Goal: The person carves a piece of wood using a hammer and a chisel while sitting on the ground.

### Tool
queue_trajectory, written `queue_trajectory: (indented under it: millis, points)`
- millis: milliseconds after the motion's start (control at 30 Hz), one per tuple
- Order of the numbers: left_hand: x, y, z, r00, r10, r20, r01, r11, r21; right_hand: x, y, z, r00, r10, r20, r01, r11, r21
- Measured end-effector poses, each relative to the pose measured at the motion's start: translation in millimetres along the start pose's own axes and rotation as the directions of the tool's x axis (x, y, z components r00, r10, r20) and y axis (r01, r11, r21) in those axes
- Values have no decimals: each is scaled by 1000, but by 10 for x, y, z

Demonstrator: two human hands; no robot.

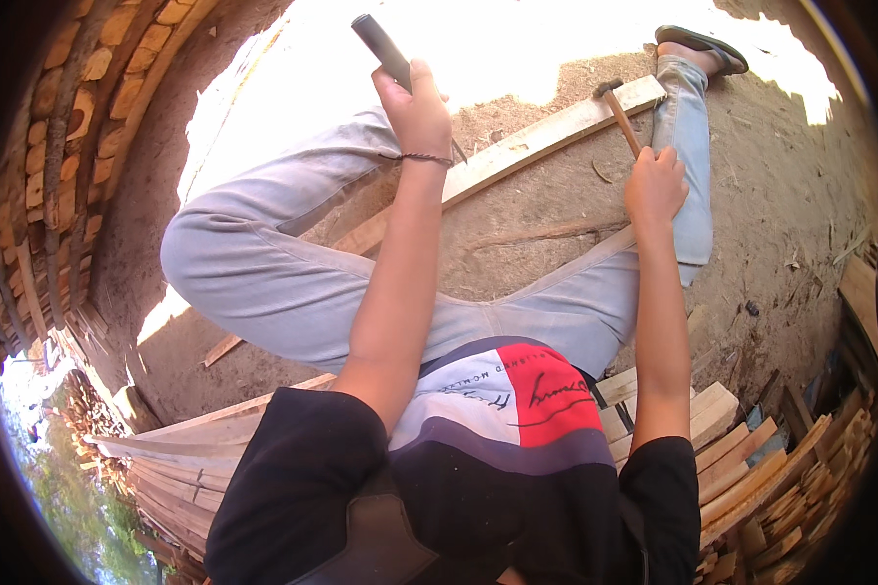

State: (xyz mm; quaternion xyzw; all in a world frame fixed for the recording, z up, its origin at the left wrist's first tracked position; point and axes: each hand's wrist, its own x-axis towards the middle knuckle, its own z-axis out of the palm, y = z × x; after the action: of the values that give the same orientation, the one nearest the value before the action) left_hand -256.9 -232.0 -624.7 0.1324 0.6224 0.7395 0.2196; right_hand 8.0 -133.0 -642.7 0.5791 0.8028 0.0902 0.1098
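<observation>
My left hand (417,112) is closed around a dark, thick-handled chisel-like tool (380,47), whose handle sticks out past my fist. A thin dark tip (458,151) shows below that hand, in line with the handle, next to the wooden plank (546,129); whether it touches the wood I cannot tell. My right hand (656,187) grips a hammer (622,119) by its wooden handle. The hammer's dark head appears over the plank's far right end. The plank lies slanting between my legs, its nearer left part partly hidden behind my left arm.
My bent left leg (263,263) and stretched right leg (683,127) flank the plank on the dirt floor (546,210). Stacked wood (68,146) rises at the left. Sawn boards (190,448) lie behind me at the left, and more timber (741,458) at the right.
</observation>
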Motion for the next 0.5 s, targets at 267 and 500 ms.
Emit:
queue_trajectory:
  millis: [267, 500]
  points:
    - [-63, 9, 31, 986, -161, 31, 158, 983, 89, 50, -1030, 431, 719, -665, -201, 690, 647, 326]
    - [-58, -29, -12, 980, -198, 21, 196, 976, 93, 141, -1167, 554, 673, -732, -103, 688, 569, 451]
